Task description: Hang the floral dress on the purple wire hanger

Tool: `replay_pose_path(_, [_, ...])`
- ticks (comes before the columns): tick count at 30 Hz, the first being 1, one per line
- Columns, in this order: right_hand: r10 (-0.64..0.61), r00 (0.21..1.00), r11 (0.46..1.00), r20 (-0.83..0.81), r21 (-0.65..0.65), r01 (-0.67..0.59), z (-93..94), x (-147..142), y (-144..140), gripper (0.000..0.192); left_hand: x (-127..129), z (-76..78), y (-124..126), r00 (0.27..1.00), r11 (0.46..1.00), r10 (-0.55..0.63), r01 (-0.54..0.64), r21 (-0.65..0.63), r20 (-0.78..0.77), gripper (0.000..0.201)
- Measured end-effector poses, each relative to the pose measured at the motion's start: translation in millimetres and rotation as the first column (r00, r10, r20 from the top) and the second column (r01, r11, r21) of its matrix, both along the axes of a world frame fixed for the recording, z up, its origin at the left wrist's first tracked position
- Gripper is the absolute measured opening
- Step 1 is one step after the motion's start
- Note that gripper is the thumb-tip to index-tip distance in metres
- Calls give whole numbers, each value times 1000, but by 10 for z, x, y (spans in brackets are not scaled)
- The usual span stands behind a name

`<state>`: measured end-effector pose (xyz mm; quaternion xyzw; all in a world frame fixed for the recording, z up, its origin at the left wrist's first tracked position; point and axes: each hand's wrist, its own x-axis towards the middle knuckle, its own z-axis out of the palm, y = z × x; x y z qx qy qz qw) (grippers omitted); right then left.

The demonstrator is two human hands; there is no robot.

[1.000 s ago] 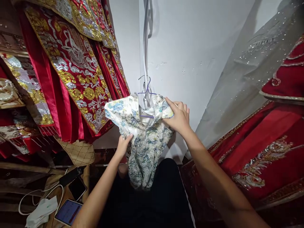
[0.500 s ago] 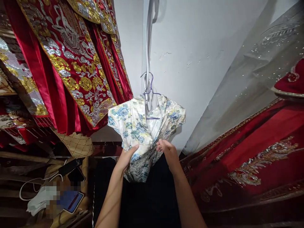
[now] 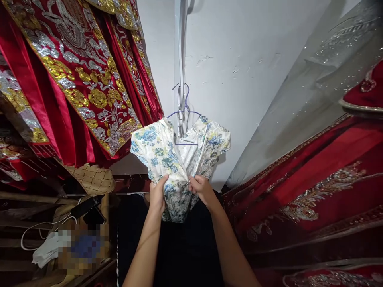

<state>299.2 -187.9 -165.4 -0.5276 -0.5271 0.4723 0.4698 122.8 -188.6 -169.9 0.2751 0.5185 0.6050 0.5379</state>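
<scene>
A short-sleeved white garment (image 3: 157,151) with blue and yellow flowers hangs in front of me on a purple wire hanger (image 3: 187,97). Its V-shaped neckline spreads apart, showing the pale inside of the back. My left hand (image 3: 157,194) is closed on the garment's left side, thumb lying over the front and fingers hidden behind the cloth. At the bottom of the V, my right hand (image 3: 202,189) pinches the front edge between thumb and fingers. The lower part of the garment falls toward my dark-clothed lap.
Red costumes with gold and silver embroidery (image 3: 98,97) hang at the left. On the right are a sheer sparkly cloth (image 3: 287,103) and a red beaded garment (image 3: 299,187). A white strap (image 3: 180,52) runs down the wall (image 3: 233,48). A white cable (image 3: 44,225) lies lower left.
My right hand has moved left and down onto the front edge at the V and now pinches it. The neckline lies wider open. The view has shifted slightly.
</scene>
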Motion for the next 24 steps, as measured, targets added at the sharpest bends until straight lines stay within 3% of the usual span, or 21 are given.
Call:
replay_pose_path(2, [55,997,996,-63,-71,-59,15,2,-16,42,26,-43,26,999,1000,15,-16,-11,-33,85])
replay_pose_path(4, [100,985,986,-141,-117,-117,61,-15,-59,41,39,-59,31,999,996,-24,27,85,-35,77])
replay_pose_path(8, [120,953,985,-278,-86,-149,143,-69,-144,41,26,-43,-21,995,973,-62,79,215,-84,65])
replay_pose_path(11, [86,940,993,-331,-52,-109,149,-130,-159,41,31,-46,-110,960,971,108,-47,235,-256,75])
replay_pose_path(13, [74,940,996,-333,-31,-89,140,-183,-154,38,74,-77,-163,868,930,279,-137,341,-412,78])
replay_pose_path(15, [88,943,995,-322,-8,-95,135,-230,-149,33,156,-137,-177,780,885,323,-50,462,-535,62])
replay_pose_path(18, [116,954,992,-275,-9,-123,138,-243,-151,28,318,-255,-121,799,836,159,203,509,-579,30])
replay_pose_path(21, [177,963,980,-201,-52,-191,147,-183,-158,27,445,-335,-57,858,832,54,244,499,-511,29])
replay_pose_path(24, [217,962,972,-168,-58,-230,198,-107,-131,25,478,-326,-56,858,826,-25,308,473,-513,27])
